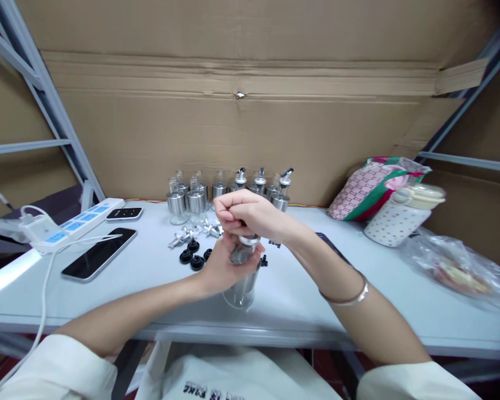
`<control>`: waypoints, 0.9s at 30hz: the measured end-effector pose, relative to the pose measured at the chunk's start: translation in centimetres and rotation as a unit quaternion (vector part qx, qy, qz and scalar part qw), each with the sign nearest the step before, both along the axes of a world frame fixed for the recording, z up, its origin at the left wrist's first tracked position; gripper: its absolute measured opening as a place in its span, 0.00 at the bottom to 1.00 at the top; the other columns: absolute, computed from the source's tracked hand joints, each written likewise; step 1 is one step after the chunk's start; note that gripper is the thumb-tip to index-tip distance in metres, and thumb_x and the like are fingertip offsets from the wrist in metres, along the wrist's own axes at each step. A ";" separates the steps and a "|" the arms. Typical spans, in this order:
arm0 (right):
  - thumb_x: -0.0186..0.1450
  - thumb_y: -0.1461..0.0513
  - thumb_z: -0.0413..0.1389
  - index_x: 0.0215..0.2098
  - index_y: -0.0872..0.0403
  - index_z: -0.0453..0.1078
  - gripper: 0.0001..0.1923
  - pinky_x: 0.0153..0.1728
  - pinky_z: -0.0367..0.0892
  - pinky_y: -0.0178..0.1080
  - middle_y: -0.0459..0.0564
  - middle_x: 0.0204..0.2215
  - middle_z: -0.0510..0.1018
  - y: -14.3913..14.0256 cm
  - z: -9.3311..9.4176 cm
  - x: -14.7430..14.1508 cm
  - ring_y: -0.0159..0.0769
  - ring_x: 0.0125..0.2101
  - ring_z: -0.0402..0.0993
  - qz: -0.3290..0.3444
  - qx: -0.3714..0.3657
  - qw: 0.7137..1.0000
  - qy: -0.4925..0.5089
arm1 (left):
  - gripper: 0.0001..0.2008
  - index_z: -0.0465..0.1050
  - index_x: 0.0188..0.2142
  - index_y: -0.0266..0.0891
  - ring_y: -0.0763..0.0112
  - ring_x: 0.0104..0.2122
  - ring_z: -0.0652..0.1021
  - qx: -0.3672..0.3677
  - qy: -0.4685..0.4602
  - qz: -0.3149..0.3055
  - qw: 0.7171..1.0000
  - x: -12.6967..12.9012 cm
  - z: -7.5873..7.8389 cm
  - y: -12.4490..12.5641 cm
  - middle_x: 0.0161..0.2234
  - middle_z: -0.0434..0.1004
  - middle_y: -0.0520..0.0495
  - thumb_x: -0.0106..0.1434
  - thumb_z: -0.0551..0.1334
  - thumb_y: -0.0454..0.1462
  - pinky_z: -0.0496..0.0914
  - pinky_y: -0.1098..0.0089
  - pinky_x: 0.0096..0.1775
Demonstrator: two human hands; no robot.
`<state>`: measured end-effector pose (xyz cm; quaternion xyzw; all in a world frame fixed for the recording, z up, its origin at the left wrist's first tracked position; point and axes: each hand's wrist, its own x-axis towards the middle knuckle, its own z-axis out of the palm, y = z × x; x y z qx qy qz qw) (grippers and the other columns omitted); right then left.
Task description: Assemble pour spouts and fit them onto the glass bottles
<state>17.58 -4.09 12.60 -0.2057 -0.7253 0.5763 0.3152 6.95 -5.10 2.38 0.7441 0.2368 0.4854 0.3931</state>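
Observation:
My left hand (pixel 220 266) grips a small glass bottle with a steel band (pixel 242 280), holding it just above the white table (pixel 358 266). My right hand (pixel 245 216) is closed over the top of that bottle, fingers pinched on something hidden at its neck. Just behind my hands lie black rubber stoppers (pixel 193 255) and loose metal pourer spouts (pixel 195 232). Farther back stands a row of similar bottles (pixel 195 201), some fitted with pourers (pixel 260 180).
A black phone (pixel 100 253), a small device (pixel 124 213) and a white power strip (pixel 81 219) with a cable lie at left. At right stand a dotted jar with lid (pixel 400 216), a patterned pouch (pixel 370 186) and a plastic bag (pixel 458 266). Cardboard lines the back.

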 end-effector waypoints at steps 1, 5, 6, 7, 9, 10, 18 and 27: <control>0.48 0.70 0.45 0.17 0.53 0.52 0.08 0.15 0.52 0.29 0.37 0.13 0.51 0.0 0.0 0.0 0.20 0.12 0.41 0.001 -0.010 1.000 -0.006 | 0.05 0.69 0.31 0.36 0.71 0.29 0.74 0.004 -0.003 -0.004 1.000 0.0 0.0 0.0 0.28 0.73 0.47 0.56 0.60 0.36 0.69 0.72 0.31; 0.48 0.69 0.45 0.17 0.53 0.52 0.07 0.13 0.45 0.28 0.37 0.13 0.51 0.0 -0.4 0.0 0.20 0.13 0.39 -0.006 -0.028 1.000 0.003 | 0.05 0.69 0.32 0.36 0.69 0.31 0.75 0.016 -0.014 0.001 1.000 0.1 -0.4 0.0 0.30 0.75 0.46 0.57 0.60 0.36 0.70 0.71 0.33; 0.48 0.68 0.45 0.17 0.52 0.52 0.07 0.13 0.42 0.27 0.36 0.13 0.50 -0.1 -0.4 0.0 0.20 0.13 0.38 -0.007 -0.030 1.000 0.005 | 0.06 0.70 0.33 0.36 0.69 0.32 0.75 0.016 -0.014 0.004 1.000 0.1 -0.5 0.0 0.30 0.75 0.46 0.57 0.60 0.37 0.71 0.70 0.33; 0.48 0.68 0.46 0.17 0.52 0.52 0.06 0.13 0.40 0.27 0.36 0.13 0.50 -0.1 -0.5 0.0 0.20 0.13 0.38 -0.009 -0.032 0.999 0.006 | 0.06 0.70 0.33 0.36 0.68 0.32 0.76 0.016 -0.013 0.005 1.000 0.1 -0.6 0.1 0.30 0.76 0.46 0.57 0.60 0.37 0.71 0.70 0.33; 0.48 0.68 0.46 0.17 0.52 0.53 0.06 0.13 0.40 0.27 0.36 0.13 0.49 -0.2 -0.5 0.0 0.21 0.13 0.37 -0.014 -0.034 0.999 0.006 | 0.06 0.70 0.33 0.36 0.68 0.32 0.76 0.013 -0.012 0.007 1.000 0.1 -0.8 0.1 0.30 0.76 0.46 0.57 0.61 0.38 0.71 0.70 0.34; 0.48 0.68 0.46 0.17 0.52 0.53 0.06 0.13 0.41 0.27 0.36 0.13 0.49 -0.2 -0.5 0.0 0.21 0.13 0.38 -0.015 -0.034 0.999 0.005 | 0.07 0.70 0.33 0.36 0.68 0.31 0.76 0.011 -0.012 0.005 1.000 0.1 -0.8 0.2 0.30 0.76 0.46 0.58 0.61 0.38 0.71 0.70 0.34; 0.56 0.63 0.51 0.32 0.52 0.62 0.04 0.23 0.64 0.33 0.37 0.18 0.61 0.4 -1.5 1.1 0.22 0.13 0.49 -0.007 -0.035 0.996 0.080 | 0.06 0.67 0.35 0.37 0.69 0.32 0.76 0.001 -0.021 -0.002 1.000 -0.1 -0.3 -0.2 0.32 0.75 0.47 0.57 0.61 0.36 0.72 0.69 0.36; 0.56 0.41 0.54 0.44 0.50 0.63 0.28 0.29 0.65 0.36 0.45 0.28 0.72 2.0 -4.5 3.8 0.33 0.27 0.69 -0.160 -0.082 0.963 0.201 | 0.17 0.59 0.49 0.43 0.69 0.37 0.78 -0.006 -0.080 -0.055 0.995 -0.6 -0.6 -0.1 0.37 0.78 0.46 0.63 0.61 0.42 0.71 0.67 0.40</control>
